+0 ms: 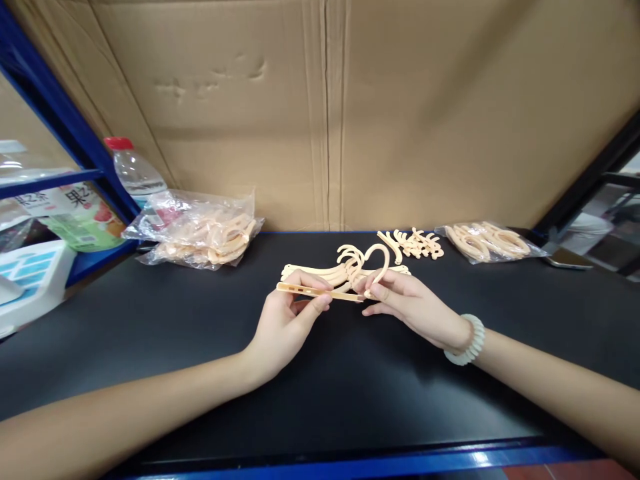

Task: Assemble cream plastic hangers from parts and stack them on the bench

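Both hands were clamped on one thin peach hanger [320, 291], left hand [285, 325] pinching its flat bar, right hand [407, 305] its hook; it looked light, stiff, likely brittle, best held by the bar.

Packing workshop; cardboard wall [320, 113], bagged hangers [200, 237], blue shelving [60, 127].

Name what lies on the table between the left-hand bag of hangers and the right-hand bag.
Head view: the hanger stack in both hands, plus loose hooks.

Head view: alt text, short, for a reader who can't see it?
Two bare hands hold a peach plastic hanger bar over a black table: left hand pinches the bar, right hand fits a hook. Bags of parts sit behind.
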